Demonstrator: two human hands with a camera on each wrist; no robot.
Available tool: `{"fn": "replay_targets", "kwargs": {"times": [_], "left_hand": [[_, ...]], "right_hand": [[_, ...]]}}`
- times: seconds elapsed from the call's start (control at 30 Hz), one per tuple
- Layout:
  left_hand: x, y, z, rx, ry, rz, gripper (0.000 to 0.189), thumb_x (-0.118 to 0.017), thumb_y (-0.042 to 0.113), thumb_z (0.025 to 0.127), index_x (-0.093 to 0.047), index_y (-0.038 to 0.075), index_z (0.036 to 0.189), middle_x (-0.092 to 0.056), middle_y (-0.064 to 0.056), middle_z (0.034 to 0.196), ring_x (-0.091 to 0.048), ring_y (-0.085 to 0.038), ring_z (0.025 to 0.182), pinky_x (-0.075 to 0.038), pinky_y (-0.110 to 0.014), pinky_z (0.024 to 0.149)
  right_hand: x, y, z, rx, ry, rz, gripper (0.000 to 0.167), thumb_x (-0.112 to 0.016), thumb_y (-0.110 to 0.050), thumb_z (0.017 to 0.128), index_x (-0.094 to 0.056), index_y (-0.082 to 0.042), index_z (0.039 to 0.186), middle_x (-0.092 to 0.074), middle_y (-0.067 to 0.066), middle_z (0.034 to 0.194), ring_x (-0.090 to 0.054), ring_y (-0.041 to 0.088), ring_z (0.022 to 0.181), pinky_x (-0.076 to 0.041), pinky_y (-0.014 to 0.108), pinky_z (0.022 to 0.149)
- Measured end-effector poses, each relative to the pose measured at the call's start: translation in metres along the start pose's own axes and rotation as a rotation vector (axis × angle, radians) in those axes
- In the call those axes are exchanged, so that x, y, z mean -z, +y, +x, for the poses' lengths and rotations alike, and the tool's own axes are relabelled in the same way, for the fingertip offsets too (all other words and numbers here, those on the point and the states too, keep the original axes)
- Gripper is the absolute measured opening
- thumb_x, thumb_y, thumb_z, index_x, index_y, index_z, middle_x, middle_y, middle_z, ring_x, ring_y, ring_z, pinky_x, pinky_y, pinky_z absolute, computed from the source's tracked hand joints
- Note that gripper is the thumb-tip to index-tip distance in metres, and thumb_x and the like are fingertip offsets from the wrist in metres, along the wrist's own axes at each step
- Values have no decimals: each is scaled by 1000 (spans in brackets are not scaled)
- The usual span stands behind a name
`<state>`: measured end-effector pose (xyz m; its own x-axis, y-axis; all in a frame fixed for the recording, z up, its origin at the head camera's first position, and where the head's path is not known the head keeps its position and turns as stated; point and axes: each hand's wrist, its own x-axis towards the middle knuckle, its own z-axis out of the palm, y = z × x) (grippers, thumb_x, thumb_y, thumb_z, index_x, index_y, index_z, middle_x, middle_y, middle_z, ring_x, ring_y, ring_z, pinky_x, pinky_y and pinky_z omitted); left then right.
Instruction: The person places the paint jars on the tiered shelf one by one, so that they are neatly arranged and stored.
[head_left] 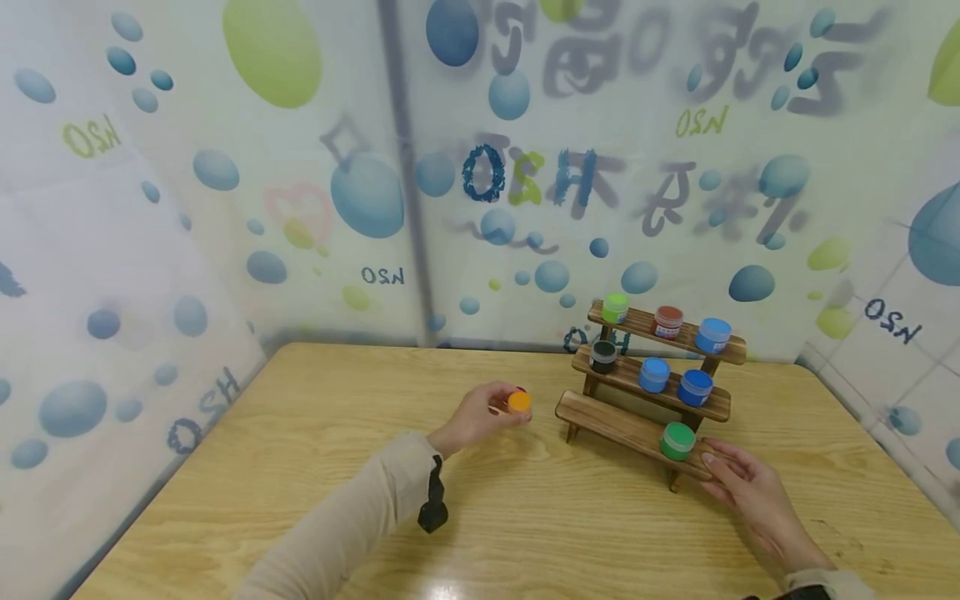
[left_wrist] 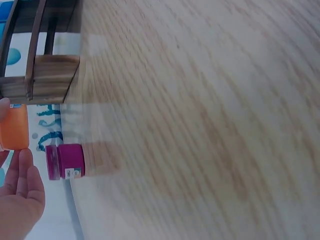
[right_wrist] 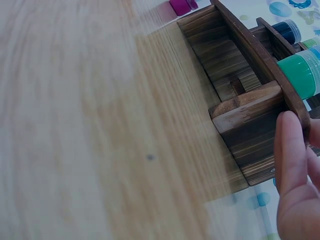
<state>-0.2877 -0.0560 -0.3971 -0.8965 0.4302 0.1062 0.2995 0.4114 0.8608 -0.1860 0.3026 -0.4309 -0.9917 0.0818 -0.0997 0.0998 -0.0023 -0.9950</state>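
Observation:
My left hand (head_left: 482,414) pinches a small orange jar (head_left: 519,402) above the table, left of a three-tier wooden stand (head_left: 611,421). In the left wrist view a magenta jar (left_wrist: 71,161) stands on the table near that hand; the head view mostly hides it. With fingers beneath and thumb on top, my right hand (head_left: 757,496) grips the right end of the stand's lowest shelf. A green jar (head_left: 678,442) sits on that shelf, close to the right thumb.
The middle shelf bears a black jar (head_left: 603,357), a blue jar (head_left: 654,375) and a darker blue jar (head_left: 695,388). On the top shelf are a lime jar (head_left: 615,308), a reddish-brown jar (head_left: 667,322) and a light blue jar (head_left: 712,335). A printed curtain (head_left: 337,300) borders the wooden table (head_left: 315,417).

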Motion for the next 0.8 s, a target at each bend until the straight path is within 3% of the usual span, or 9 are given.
{"fn": "replay_targets", "kwargs": {"times": [0.37, 0.8], "left_hand": [[-17, 16, 3, -57, -52, -16, 33, -70, 20, 76, -61, 6, 104, -59, -1, 91, -53, -13, 76, -46, -23, 67], [-52, 44, 11, -108, -139, 19, 31, -71, 18, 76, -62, 8, 104, -58, 4, 89, -53, -13, 81, -42, -20, 69]], "right_hand": [[0, -1, 1, -4, -12, 25, 22, -63, -32, 81, -52, -31, 100, -58, -15, 90, -57, 0, 83, -49, 22, 71], [0, -1, 1, -11, -7, 19, 20, -62, -30, 82, -52, -31, 99, -58, -15, 90, -57, 1, 82, -49, 22, 71]]}}
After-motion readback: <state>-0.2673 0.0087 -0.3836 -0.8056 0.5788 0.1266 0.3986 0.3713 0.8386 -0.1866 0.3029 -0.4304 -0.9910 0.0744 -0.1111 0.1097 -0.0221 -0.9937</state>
